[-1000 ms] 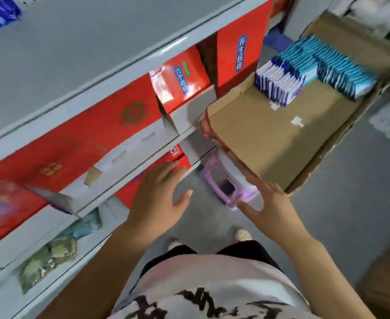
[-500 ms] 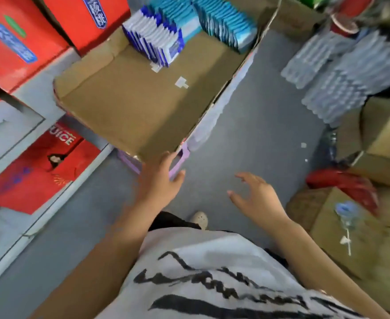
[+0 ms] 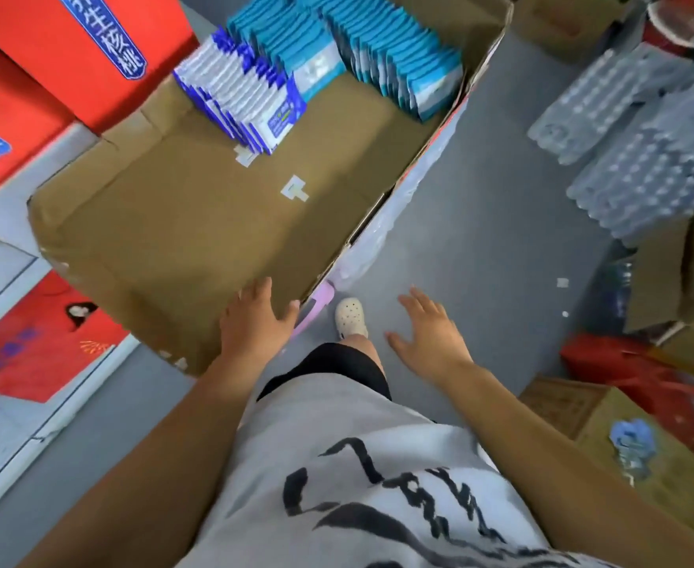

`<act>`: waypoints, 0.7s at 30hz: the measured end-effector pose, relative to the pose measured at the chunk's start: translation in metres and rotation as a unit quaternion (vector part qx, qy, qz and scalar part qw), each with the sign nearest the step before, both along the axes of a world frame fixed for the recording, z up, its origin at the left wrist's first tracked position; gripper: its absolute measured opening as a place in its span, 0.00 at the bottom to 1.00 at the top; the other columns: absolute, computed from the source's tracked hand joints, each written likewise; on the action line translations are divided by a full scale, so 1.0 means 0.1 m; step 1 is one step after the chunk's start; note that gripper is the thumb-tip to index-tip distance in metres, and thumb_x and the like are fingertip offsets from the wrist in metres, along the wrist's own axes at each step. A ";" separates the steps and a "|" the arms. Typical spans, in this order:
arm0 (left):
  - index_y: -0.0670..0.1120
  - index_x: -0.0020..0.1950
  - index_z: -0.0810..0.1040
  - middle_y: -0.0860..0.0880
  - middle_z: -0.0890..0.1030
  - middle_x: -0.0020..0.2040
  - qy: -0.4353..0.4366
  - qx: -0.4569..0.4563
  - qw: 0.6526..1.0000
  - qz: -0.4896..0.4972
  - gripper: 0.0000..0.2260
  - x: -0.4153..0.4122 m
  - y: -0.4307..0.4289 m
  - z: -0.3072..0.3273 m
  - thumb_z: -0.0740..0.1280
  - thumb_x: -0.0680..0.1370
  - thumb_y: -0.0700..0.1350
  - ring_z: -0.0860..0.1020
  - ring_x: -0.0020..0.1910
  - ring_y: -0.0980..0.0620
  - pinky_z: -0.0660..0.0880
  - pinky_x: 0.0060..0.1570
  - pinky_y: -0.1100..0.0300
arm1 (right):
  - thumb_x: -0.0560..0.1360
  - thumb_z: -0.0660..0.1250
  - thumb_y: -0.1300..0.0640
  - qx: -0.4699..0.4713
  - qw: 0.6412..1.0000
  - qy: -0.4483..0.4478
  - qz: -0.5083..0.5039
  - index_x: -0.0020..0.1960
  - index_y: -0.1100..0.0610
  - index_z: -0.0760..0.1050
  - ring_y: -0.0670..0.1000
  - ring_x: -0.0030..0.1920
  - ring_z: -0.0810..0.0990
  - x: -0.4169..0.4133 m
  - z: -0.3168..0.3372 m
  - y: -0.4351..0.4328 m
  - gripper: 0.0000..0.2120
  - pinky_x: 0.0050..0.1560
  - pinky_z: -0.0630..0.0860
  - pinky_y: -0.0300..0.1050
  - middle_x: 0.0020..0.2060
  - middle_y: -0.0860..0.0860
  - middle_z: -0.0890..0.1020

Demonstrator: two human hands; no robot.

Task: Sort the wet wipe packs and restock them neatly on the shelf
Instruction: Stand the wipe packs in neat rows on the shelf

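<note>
Head view, restocking aisle. Over the last second the view has been swung away from the shelf (image 3: 7, 211) and its red cartons (image 3: 71, 47), and is now directed down at the open cardboard box (image 3: 181, 223) and the floor (image 3: 480, 223).

The left hand (image 3: 255, 321) has been brought to the near corner of the box and is laid flat against the rim, fingers straight and nothing grasped. The right hand (image 3: 427, 338), which was at that same edge a second ago, has been drawn clear; it is held spread above the floor, well apart from the box, and is likewise empty.

The wet wipe packs (image 3: 241, 96) are unmoved. They stand on edge in rows at the far end of the box, the white-and-blue row towards the shelf and the teal rows (image 3: 394, 63) beside it; the near part of the box is bare. The box is carried on a purple stool (image 3: 316, 305), of which only a corner is seen.

It may be judged that no pack has yet been taken up, and that the box is being steadied or repositioned before the far rows are reached. Bottled-water packs (image 3: 640, 129) lie on the floor to the right.
</note>
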State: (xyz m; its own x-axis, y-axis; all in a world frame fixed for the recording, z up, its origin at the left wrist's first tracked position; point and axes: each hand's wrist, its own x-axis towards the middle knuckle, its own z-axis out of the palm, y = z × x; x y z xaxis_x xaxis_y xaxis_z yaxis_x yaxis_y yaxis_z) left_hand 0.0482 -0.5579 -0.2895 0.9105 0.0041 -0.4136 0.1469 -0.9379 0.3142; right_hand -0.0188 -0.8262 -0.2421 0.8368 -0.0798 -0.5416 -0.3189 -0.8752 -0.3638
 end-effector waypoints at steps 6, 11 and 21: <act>0.45 0.76 0.68 0.40 0.69 0.75 0.053 0.020 0.997 0.050 0.31 0.81 -0.13 -0.17 0.58 0.81 0.64 0.69 0.72 0.37 0.67 0.71 0.42 | 0.79 0.67 0.49 0.013 0.992 -0.093 0.082 0.73 0.54 0.70 0.54 0.74 0.64 1.31 0.13 -0.19 0.25 0.70 0.69 0.54 0.75 0.50 0.68; 0.49 0.81 0.62 0.43 0.56 0.83 0.059 0.043 0.988 0.138 0.32 1.46 -0.24 -0.24 0.60 0.81 0.64 0.55 0.81 0.39 0.54 0.78 0.44 | 0.78 0.69 0.50 0.041 0.986 -0.102 0.124 0.72 0.53 0.72 0.55 0.72 0.66 2.20 0.05 -0.23 0.23 0.69 0.70 0.54 0.71 0.51 0.72; 0.51 0.82 0.56 0.47 0.52 0.84 0.118 0.002 0.944 0.309 0.34 1.90 -0.30 -0.52 0.62 0.81 0.63 0.50 0.82 0.42 0.55 0.77 0.39 | 0.72 0.74 0.47 -0.016 0.925 -0.089 0.369 0.78 0.52 0.60 0.52 0.78 0.55 4.13 -0.36 0.29 0.39 0.77 0.57 0.52 0.80 0.49 0.56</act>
